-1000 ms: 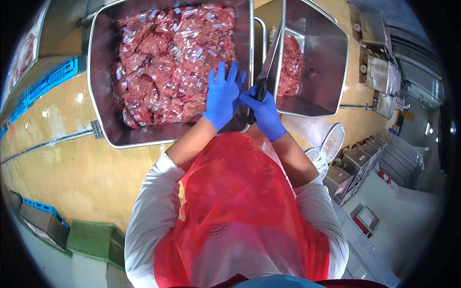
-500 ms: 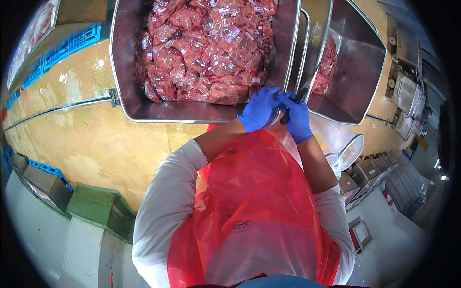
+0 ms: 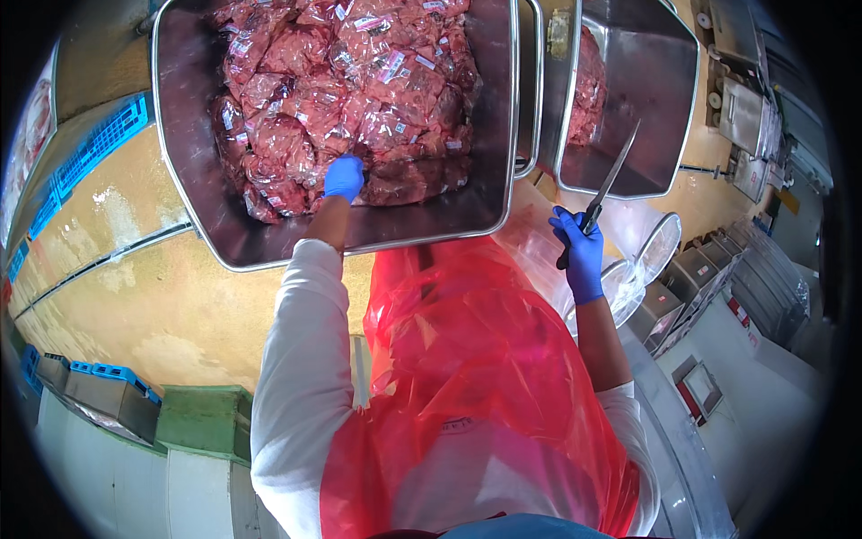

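A large steel bin (image 3: 185, 135) holds many plastic-wrapped pieces of red meat with small labels (image 3: 386, 99). My left hand (image 3: 344, 176), in a blue glove, is down among the wrapped meat at the bin's near part; its fingers are mostly hidden. My right hand (image 3: 582, 251), also gloved, grips a long knife (image 3: 616, 166) by its black handle, blade pointing up over the second steel bin (image 3: 655, 108) at the right, where loose red meat (image 3: 588, 85) lies. A red plastic apron (image 3: 476, 359) covers my front.
Clear plastic bags (image 3: 637, 260) hang below the right bin. Steel carts (image 3: 745, 117) line the far right. Blue crates (image 3: 85, 166) are at the left. A green box (image 3: 202, 418) stands at lower left. A yellowish floor (image 3: 135, 269) has a drain channel.
My hands were together by the large bin's right corner and have parted. The left moved left into the meat; the right moved down and right with the knife, which now points upper right.
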{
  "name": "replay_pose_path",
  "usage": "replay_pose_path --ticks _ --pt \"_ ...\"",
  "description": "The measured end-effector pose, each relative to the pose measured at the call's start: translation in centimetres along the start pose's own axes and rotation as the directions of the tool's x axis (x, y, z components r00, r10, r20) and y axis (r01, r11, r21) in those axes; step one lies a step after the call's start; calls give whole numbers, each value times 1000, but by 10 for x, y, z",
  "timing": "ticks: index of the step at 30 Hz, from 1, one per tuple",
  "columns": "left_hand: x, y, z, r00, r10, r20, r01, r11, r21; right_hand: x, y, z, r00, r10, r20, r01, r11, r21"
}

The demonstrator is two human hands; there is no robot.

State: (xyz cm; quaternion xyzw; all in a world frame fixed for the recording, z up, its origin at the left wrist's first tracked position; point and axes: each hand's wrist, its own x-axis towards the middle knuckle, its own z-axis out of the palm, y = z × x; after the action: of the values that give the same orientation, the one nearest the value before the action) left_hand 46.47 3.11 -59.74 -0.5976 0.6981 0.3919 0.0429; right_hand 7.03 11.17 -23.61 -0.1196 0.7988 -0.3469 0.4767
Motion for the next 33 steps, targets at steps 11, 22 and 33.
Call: replay_pose_path --ticks 11,22,33 --pt "-61 114 -94 925 362 -118 -365 931 -11 5 -2 1 979 -100 180 122 986 -117" --pt "-104 305 -283 830 545 -117 -557 813 -167 8 -82 115 723 -282 631 341 940 29" --pt "-125 456 -347 777 457 -433 -556 821 -130 27 -208 -40 683 -625 379 232 677 698"
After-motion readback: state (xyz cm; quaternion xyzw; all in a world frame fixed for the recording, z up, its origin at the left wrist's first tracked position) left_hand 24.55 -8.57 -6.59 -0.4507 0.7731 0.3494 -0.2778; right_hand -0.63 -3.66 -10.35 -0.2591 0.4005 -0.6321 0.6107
